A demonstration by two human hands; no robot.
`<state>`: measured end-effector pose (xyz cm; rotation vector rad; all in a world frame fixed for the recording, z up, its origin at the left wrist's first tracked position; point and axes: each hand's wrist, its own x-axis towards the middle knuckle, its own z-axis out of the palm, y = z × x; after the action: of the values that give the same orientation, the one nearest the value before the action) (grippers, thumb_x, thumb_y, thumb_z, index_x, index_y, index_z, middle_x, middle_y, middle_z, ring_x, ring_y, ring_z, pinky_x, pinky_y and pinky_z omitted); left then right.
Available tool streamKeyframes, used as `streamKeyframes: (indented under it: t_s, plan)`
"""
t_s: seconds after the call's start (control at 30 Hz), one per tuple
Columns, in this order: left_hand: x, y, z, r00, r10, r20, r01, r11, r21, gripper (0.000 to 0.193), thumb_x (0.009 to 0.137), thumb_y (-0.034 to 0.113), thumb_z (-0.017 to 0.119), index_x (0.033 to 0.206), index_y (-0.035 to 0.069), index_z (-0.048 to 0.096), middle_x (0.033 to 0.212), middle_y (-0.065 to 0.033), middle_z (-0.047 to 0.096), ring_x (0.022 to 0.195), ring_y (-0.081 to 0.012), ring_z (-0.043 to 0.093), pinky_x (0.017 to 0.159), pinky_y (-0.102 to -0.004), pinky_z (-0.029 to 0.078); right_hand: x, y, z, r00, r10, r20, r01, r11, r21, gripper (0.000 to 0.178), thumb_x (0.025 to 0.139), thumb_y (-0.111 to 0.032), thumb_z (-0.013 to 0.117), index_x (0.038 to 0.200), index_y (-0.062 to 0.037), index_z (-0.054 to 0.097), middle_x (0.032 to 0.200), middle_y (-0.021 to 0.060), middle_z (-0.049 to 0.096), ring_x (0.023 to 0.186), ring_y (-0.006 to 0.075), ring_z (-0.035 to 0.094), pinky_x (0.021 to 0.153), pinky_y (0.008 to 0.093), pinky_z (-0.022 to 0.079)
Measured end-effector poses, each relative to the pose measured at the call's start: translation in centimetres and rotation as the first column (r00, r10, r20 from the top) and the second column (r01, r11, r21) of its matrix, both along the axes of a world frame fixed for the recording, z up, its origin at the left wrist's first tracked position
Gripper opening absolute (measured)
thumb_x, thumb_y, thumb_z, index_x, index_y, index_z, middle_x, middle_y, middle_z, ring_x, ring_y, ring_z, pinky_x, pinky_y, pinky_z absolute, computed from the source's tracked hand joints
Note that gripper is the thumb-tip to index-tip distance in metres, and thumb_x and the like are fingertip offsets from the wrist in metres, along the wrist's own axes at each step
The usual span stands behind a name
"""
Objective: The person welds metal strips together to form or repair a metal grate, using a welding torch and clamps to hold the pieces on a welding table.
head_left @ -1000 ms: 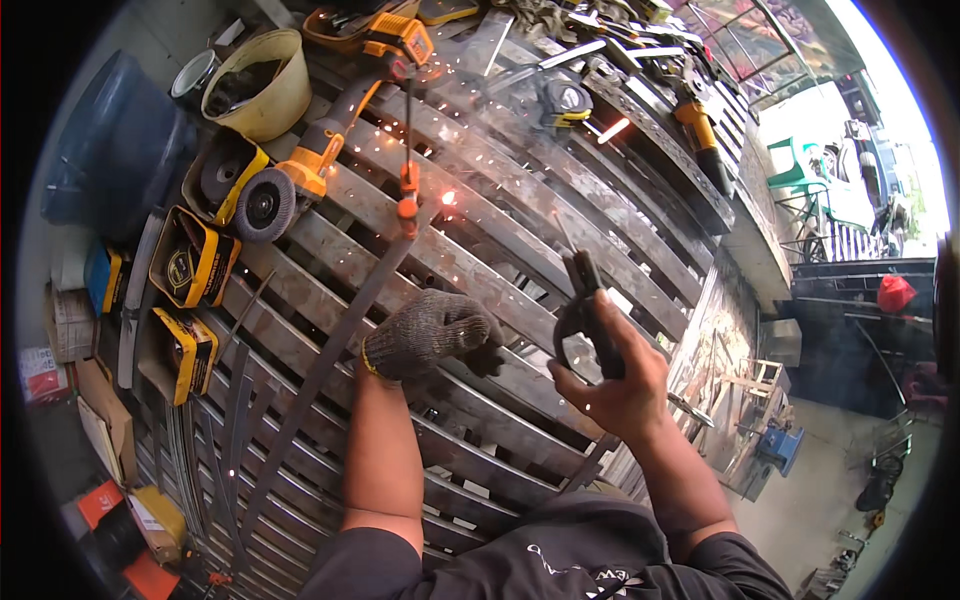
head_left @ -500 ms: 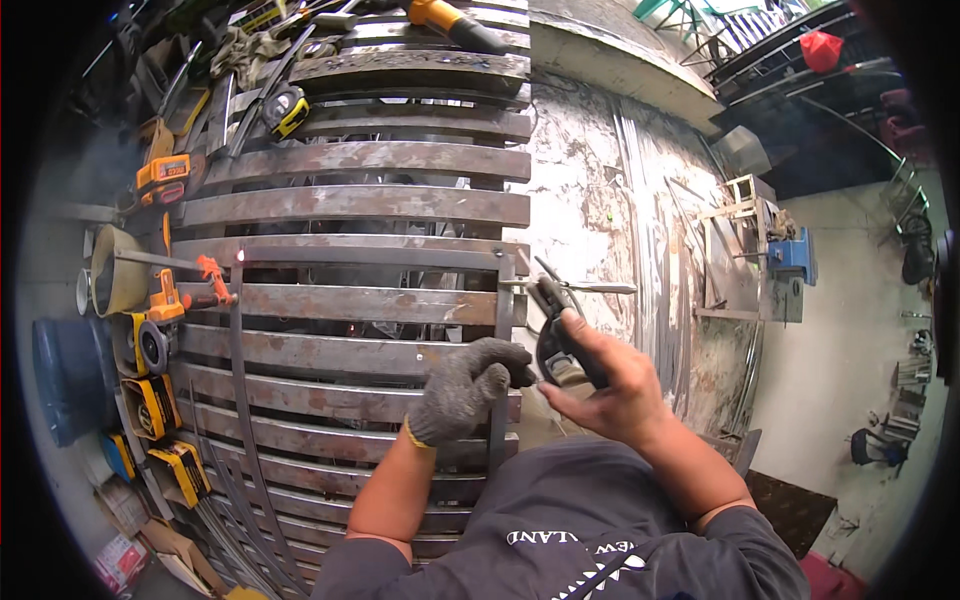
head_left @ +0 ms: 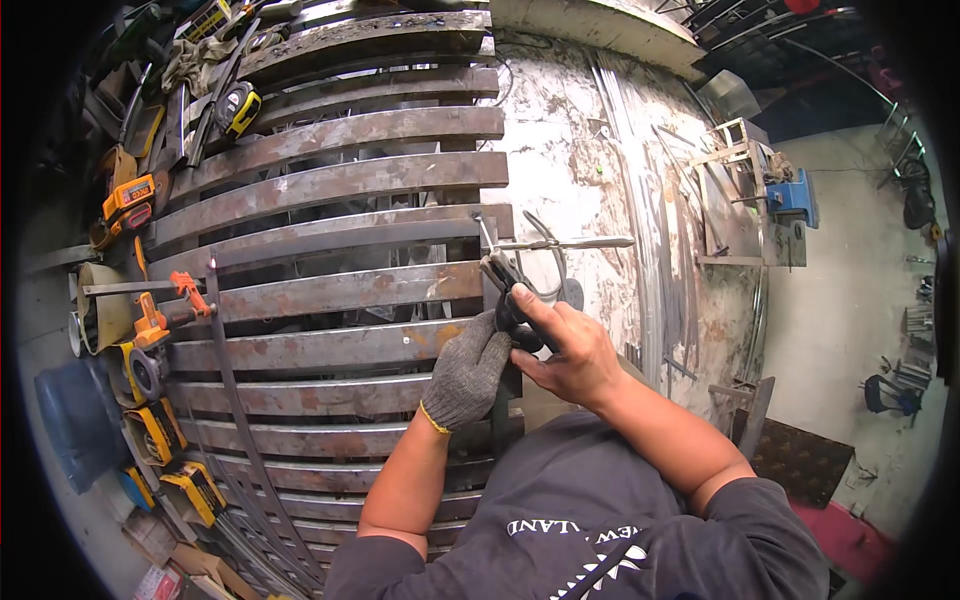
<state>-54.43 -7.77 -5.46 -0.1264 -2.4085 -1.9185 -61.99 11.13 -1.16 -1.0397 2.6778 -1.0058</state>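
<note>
My bare right hand [head_left: 575, 350] grips a black welding electrode holder [head_left: 520, 300], thumb on top. A thin welding rod [head_left: 486, 232] runs from its jaws toward a corner where flat steel bars meet; whether it touches cannot be told. My left hand [head_left: 465, 372], in a grey knit glove with a yellow cuff, is closed against the holder's lower side. Under the rod lies the far steel bar [head_left: 340, 236]. A long side bar [head_left: 228, 370] meets it at the left, beside an orange clamp [head_left: 190, 292]. A slim hammer-like metal tool [head_left: 590, 242] lies just beyond the holder.
The slatted steel bench [head_left: 350, 345] has gaps between its slats. A tape measure [head_left: 238, 108] lies at the far left. Orange power tools [head_left: 128, 200] and yellow-black boxes [head_left: 195, 490] line the left edge. A blue vise [head_left: 793, 197] stands on the right.
The holder and both hands have moved left and forward, bringing the rod to the bar corner. My gloved hand has closed in against the holder. The view has shifted.
</note>
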Motion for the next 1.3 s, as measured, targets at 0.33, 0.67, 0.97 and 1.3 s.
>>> streamKeyframes:
  t_s: [0.33,0.67,0.97,1.3]
  plan:
    - [0.0,-0.4,-0.6,0.998,-0.046,-0.034,0.042,0.991,-0.127,0.032,0.1,0.003,0.058,0.129,-0.009,0.065,0.126,-0.0297,0.068,0.105,-0.0462,0.071,0.088,-0.0521,0.059,0.1,-0.6,0.3,0.996,-0.036,0.079,0.036,0.999,0.008,0.093,0.076,-0.017,0.092,0.161,-0.0192,0.054,0.083,0.0124,0.061,0.071,0.0336,0.065,0.068,0.0449,0.057]
    - [0.3,-0.3,-1.8,0.985,-0.062,-0.161,0.021,0.969,-0.247,0.033,0.093,0.005,0.065,0.123,-0.011,0.066,0.127,-0.0341,0.066,0.107,-0.0485,0.07,0.087,-0.0547,0.059,-0.2,-0.7,0.5,0.995,-0.035,0.092,0.034,0.999,0.02,0.094,0.077,-0.018,0.092,0.162,-0.0211,0.053,0.084,0.0124,0.064,0.074,0.0339,0.068,0.07,0.0452,0.058]
    - [-0.2,-0.3,-0.6,1.0,0.006,-0.014,-0.006,0.999,-0.032,0.028,0.097,0.003,0.061,0.123,-0.008,0.065,0.12,-0.03,0.069,0.102,-0.0469,0.07,0.083,-0.0525,0.057,-0.4,-0.8,1.0,0.994,-0.033,0.108,0.029,0.999,0.041,0.091,0.077,-0.014,0.092,0.16,-0.0162,0.054,0.099,0.0162,0.073,0.082,0.0338,0.074,0.074,0.0429,0.062]
    - [-0.3,0.0,0.0,0.963,0.036,0.265,-0.108,0.959,0.263,0.029,0.104,0.005,0.058,0.131,-0.003,0.065,0.105,-0.0258,0.075,0.097,-0.0438,0.074,0.081,-0.0488,0.058,-0.4,-1.0,1.2,0.986,-0.032,0.165,0.019,0.997,0.079,0.09,0.076,-0.012,0.092,0.158,-0.0082,0.054,0.114,0.0208,0.077,0.088,0.0344,0.078,0.077,0.0414,0.064]
